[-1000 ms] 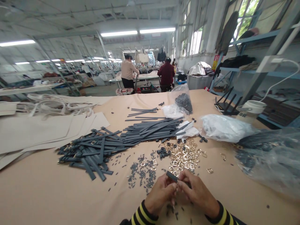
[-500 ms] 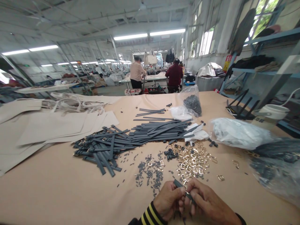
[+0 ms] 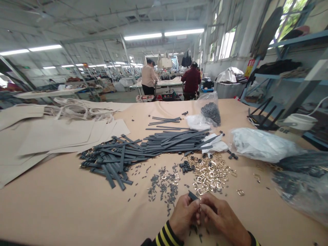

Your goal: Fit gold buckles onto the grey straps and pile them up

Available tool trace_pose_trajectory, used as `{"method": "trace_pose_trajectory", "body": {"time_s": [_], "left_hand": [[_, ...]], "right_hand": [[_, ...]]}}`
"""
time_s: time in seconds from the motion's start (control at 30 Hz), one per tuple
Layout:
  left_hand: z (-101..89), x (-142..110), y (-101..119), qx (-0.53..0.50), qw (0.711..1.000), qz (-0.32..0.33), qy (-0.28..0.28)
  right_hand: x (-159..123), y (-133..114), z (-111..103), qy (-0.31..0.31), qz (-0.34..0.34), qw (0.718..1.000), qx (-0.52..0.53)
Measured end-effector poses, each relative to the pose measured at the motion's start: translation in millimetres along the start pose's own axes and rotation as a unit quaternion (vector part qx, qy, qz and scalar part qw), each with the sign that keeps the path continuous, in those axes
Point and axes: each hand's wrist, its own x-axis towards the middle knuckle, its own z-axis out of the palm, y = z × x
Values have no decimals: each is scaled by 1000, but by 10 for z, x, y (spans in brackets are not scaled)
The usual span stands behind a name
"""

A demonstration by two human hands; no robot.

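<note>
The left hand (image 3: 183, 216) and right hand (image 3: 222, 218) are keeping their grips clamped on a short grey strap (image 3: 193, 195), steadying it between close fingertips just above the counter (image 3: 77, 205), near the gold buckles (image 3: 210, 176).

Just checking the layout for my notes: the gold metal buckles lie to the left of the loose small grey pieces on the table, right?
No: the gold metal buckles lie to the right of the loose small grey pieces, as the head view shows.
</note>
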Motion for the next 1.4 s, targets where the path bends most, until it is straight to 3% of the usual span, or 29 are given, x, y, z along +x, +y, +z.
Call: {"method": "trace_pose_trajectory", "body": {"time_s": [0.23,0.37,0.5,0.73,0.93,1.1,1.23,1.4], "left_hand": [[57,-53,29,189,974,102,74],[54,-41,-29,153,982,76,74],[23,-12,-79,82,993,55,60],[-5,-13,-44,96,993,54,42],[-28,-21,-37,40,999,10,-34],[8,-28,12,-1,1000,-20,-22],[15,-38,14,-73,997,-19,-11],[27,-49,27,-84,996,-23,-4]], "right_hand": [[0,11,-17,10,-35,994,-98],[7,46,35,20,-53,991,-123],[5,89,54,36,-28,991,-126],[4,47,-39,19,-23,994,-103],[9,122,-41,-18,47,997,54],[38,192,10,8,67,989,135],[24,218,-32,-50,77,969,229],[-5,227,-59,-76,76,951,291]]}}
